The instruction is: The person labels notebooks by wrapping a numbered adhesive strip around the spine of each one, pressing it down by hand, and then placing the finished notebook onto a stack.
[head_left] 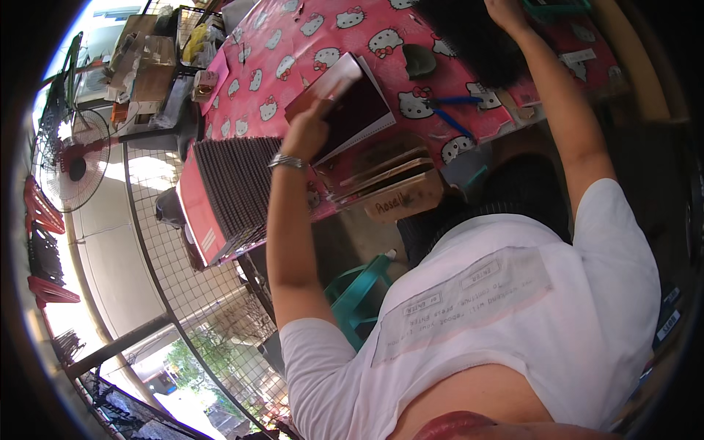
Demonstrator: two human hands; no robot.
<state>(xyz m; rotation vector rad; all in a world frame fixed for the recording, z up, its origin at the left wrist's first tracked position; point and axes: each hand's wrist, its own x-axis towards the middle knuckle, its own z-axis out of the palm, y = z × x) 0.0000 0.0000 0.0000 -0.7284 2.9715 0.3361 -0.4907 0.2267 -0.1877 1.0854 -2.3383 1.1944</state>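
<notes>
My left hand (306, 133), with a silver bracelet at the wrist, is closed on the near left edge of a dark maroon notebook (356, 110). White pages show along the notebook's right and lower edges. Beside that forearm stands a tall stack of spiral-bound notebooks (238, 180) with a pinkish-red cover on the outside. At the top edge of the picture, my right hand (503, 12) reaches over a mass of black material (473, 40), perhaps binding coils. Its fingers are partly cut off, so their grip does not show.
Blue-handled pliers (453, 116) and a dark green dish (419, 61) lie on the pink cartoon-cat tablecloth (282, 44). Wooden boards (403, 196) stand at the near table edge. A green basket (556, 7) is far right. Below are a green stool (359, 297) and, leftward, a fan (77, 165).
</notes>
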